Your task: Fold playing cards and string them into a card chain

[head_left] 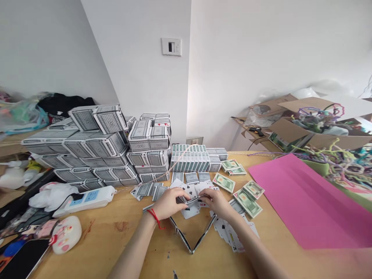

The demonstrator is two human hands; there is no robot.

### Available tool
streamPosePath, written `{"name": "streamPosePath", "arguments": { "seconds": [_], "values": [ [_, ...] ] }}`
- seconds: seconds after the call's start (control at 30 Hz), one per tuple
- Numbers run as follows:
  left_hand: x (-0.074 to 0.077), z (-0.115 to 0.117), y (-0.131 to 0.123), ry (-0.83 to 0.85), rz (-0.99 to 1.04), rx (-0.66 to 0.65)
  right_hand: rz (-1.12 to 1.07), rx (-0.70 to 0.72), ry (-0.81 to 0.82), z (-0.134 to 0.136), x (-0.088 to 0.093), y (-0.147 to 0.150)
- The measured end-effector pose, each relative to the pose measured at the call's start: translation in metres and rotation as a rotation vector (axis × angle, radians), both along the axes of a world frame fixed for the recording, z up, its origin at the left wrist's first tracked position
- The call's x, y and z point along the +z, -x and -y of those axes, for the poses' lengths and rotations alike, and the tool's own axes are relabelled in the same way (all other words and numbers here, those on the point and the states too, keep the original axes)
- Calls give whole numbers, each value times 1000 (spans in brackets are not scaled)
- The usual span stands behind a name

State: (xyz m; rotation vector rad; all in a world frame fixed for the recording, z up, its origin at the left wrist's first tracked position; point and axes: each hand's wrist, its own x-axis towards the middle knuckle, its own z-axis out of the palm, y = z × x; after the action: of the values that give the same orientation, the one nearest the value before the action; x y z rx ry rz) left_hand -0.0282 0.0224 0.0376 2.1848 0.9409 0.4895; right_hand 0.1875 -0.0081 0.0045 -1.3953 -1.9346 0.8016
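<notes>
My left hand (169, 202), with a red string bracelet on the wrist, pinches one end of a thin playing card piece (193, 200). My right hand (214, 201) grips its other end. The piece is seen nearly edge-on, so I cannot tell whether it is one card or several. Below my hands a V-shaped frame of folded playing cards (190, 248) stands on the table, its point toward me. Loose face-up playing cards (190, 212) lie under and behind my fingers. More fanned cards (232, 234) rest beside my right forearm.
Stacked card blocks (95, 149) rise at the back left, beside a row of green-backed packs (190, 158). Green banknote-patterned decks (248, 201) lie right of my hands. A pink sheet (299, 205) covers the right side. A power strip (87, 199) and a phone (26, 259) are left.
</notes>
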Motion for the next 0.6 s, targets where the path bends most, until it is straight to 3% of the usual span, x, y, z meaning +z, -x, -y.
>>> {"name": "streamPosePath", "arguments": {
  "seconds": [0.2,0.6],
  "values": [
    [-3,0,-1,-116,-22,-15,-2,-40,-55,0,-2,-2],
    [0,1,-3,-157,24,116,55,-161,-253,5,4,2]
  ]
}}
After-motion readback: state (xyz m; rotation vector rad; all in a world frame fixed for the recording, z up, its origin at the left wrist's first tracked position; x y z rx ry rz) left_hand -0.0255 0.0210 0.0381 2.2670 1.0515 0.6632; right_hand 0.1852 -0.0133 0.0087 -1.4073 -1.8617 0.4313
